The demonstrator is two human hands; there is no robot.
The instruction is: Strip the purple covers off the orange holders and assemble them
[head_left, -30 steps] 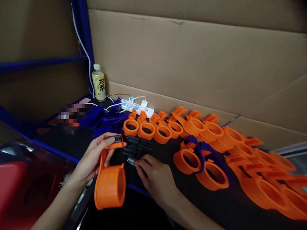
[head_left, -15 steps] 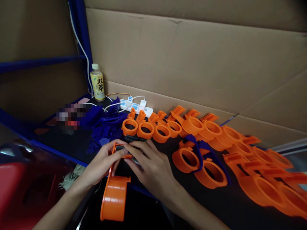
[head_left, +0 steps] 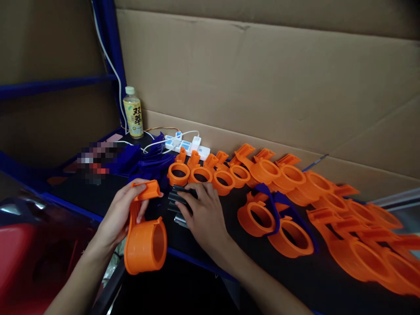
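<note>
In my left hand (head_left: 120, 212) is an orange tape dispenser (head_left: 144, 247), gripped by its upper part with the round hub hanging below. Its channel-shaped top end (head_left: 149, 190) faces right, near my thumb. My right hand (head_left: 205, 210) reaches over several dark strips (head_left: 175, 199) on the black table, its bent fingers on them. A strip with a shiny, toothed edge (head_left: 181, 220) lies beneath the thumb side. The fingertips partly cover the strips, so how many it holds is hidden.
Rows of orange dispensers (head_left: 292, 175) fill the back and right, two joined with blue parts (head_left: 271, 205). Blue pieces (head_left: 154, 159), a white power strip (head_left: 187, 146) and a drink bottle (head_left: 133, 113) stand behind. A cardboard wall (head_left: 262, 78) closes off the back.
My hands have parted. The dispenser has turned so its hub opening faces right, and it has moved up and left. My right hand has left it and gone to the dark strips.
</note>
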